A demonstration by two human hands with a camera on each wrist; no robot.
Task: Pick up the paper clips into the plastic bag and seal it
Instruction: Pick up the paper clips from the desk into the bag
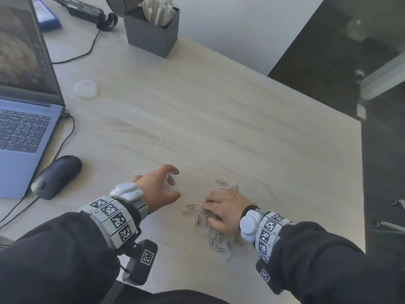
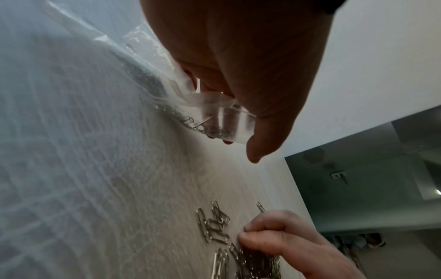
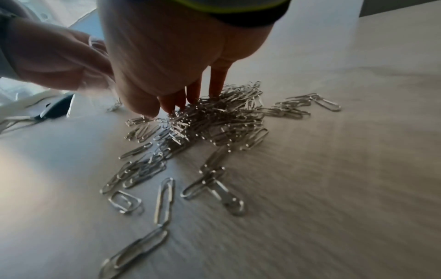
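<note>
Several silver paper clips (image 1: 210, 235) lie in a loose heap on the pale wooden table (image 1: 241, 128). My right hand (image 1: 207, 212) sits on top of the heap, fingers curled down into the clips (image 3: 214, 120) and pinching some against the thumb. Just left of it, my left hand (image 1: 175, 183) holds a small clear plastic bag (image 1: 168, 186) by its mouth, between thumb and fingers. In the left wrist view the bag (image 2: 214, 113) rests on the table, its mouth held agape, with a few clips inside. Loose clips (image 2: 214, 226) lie between the two hands.
An open laptop (image 1: 22, 106) and a black mouse (image 1: 57, 176) are at the left. A white round lid (image 1: 85, 88) lies behind them. A dark box of packets (image 1: 153, 31) stands at the back. The table's right edge (image 1: 361, 172) drops to a dark floor.
</note>
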